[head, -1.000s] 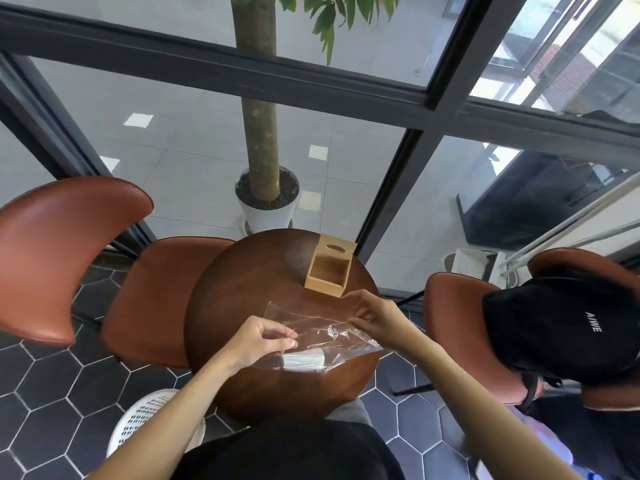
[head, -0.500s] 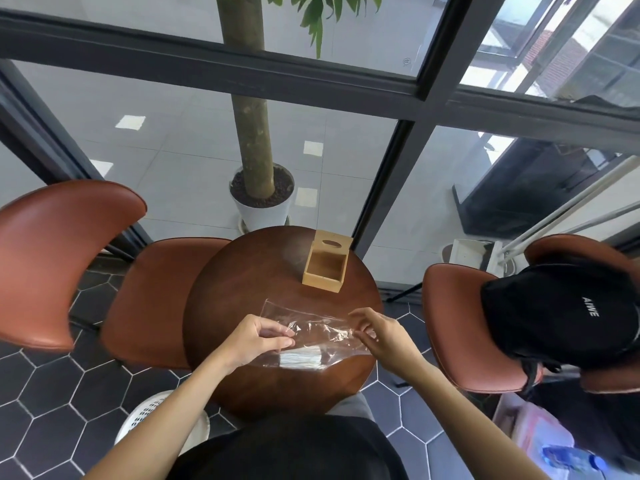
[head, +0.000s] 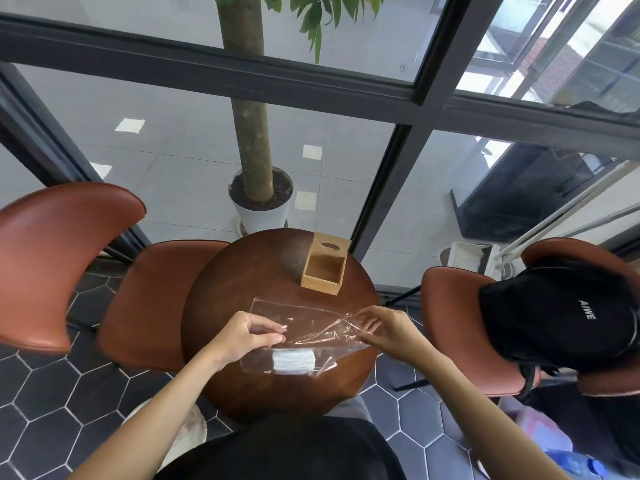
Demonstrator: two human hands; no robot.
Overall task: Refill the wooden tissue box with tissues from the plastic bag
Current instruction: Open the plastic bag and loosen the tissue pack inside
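Observation:
A clear plastic bag (head: 304, 327) lies across the near half of the round wooden table (head: 242, 278). A small white stack of tissues (head: 293, 361) shows inside its near part. My left hand (head: 247, 336) pinches the bag's left side. My right hand (head: 384, 329) pinches the bag's right end, where the film is crumpled and lifted. The wooden tissue box (head: 325, 271) stands at the table's far side, its lid with an oval slot tilted up behind it and its inside bare.
Brown leather chairs stand to the left (head: 62, 265) and right (head: 460, 327); a black backpack (head: 557, 313) rests on the right one. A potted tree (head: 259, 199) stands beyond the glass wall. A white basket (head: 180, 431) sits on the hexagon-tiled floor near my left arm.
My right hand has moved back from near the box to the bag's right end and lifted the film there. My left hand has kept its pinch on the left side.

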